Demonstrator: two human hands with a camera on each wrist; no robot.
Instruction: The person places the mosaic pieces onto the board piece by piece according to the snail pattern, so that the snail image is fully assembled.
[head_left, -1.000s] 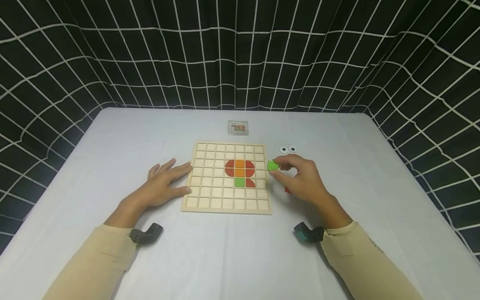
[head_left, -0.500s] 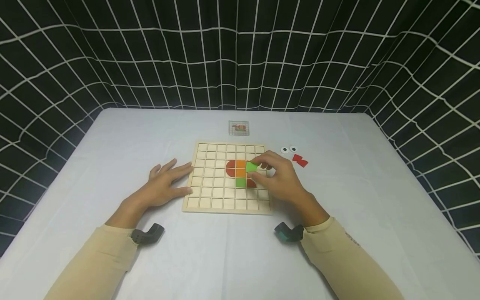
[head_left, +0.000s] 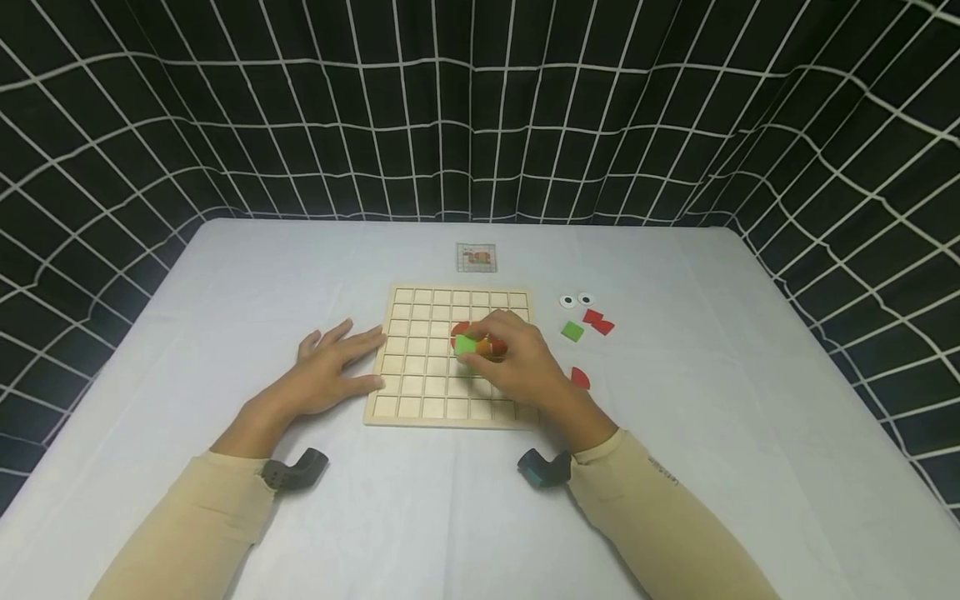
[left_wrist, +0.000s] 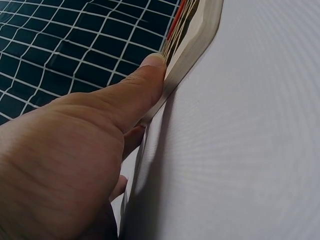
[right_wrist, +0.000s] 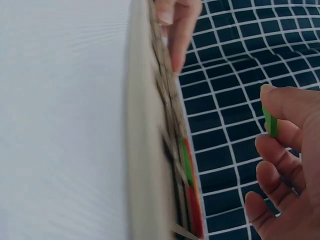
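Note:
My right hand pinches a green square tile between thumb and index finger, over the middle of the wooden grid board. In the right wrist view, that green tile stands on edge in the fingertips, apart from the board. Beneath the hand, red pieces and orange ones lie in the grid, partly covered. My left hand lies with fingers stretched out, touching the board's left edge. Its thumb presses against the wooden rim in the left wrist view.
Right of the board lie two eye pieces, a loose green tile, two red pieces and a rounded red piece. A small picture card lies behind the board. Black netted curtain surrounds the white table.
My right hand has carried the green tile leftward from beside the board to above its middle. Loose pieces on the right have come into view. The left hand stays put.

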